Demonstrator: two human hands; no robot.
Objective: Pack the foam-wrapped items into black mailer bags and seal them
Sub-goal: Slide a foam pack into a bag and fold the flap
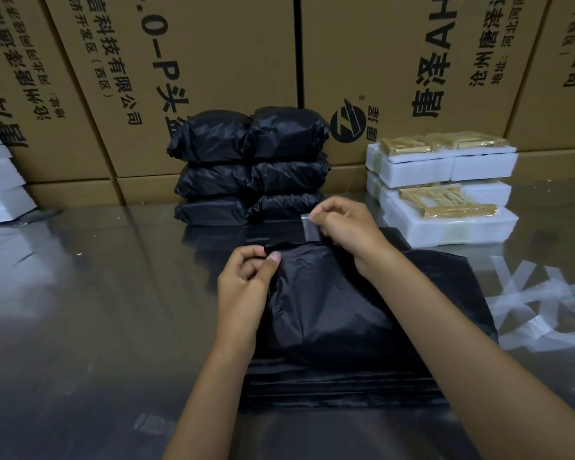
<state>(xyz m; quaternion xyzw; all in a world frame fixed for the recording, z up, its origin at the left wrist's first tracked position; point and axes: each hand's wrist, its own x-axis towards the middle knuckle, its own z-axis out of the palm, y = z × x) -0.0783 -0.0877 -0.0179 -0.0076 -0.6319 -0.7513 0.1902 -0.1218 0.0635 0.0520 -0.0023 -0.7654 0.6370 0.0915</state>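
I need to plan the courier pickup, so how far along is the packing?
Done: six sealed black parcels stacked at the back. In hand: a filled black mailer bag; the left hand pinches its flap, and the right hand peels the clear seal strip. Left: several foam-wrapped items wait on the right, and empty mailer bags lie underneath.
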